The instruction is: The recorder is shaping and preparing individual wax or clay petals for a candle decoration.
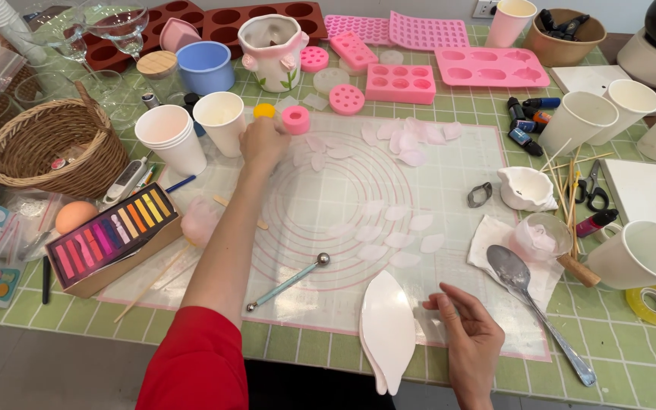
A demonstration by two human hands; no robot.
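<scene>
My left hand (263, 144), on a red-sleeved arm, reaches across the translucent silicone mat (449, 205) to its far edge. Its fingers curl under, right beside a small yellow ball (265, 111) and a pink round mould (295, 119), so anything in them is hidden. My right hand (468, 334) rests near the mat's front edge with its fingers loosely bent and nothing visible in it. It lies just right of a white leaf-shaped former (387, 330). Pale pink petals (408, 140) lie scattered on the mat. A ball-ended tool (288, 282) lies between my arms.
Paper cups (170, 137) and a wicker basket (51, 148) stand at the left, with a box of coloured pastels (111, 231) in front. Pink silicone moulds (491, 67) line the back. At the right are a metal spoon (529, 292), a white dish (525, 188), scissors (592, 186) and more cups (639, 254).
</scene>
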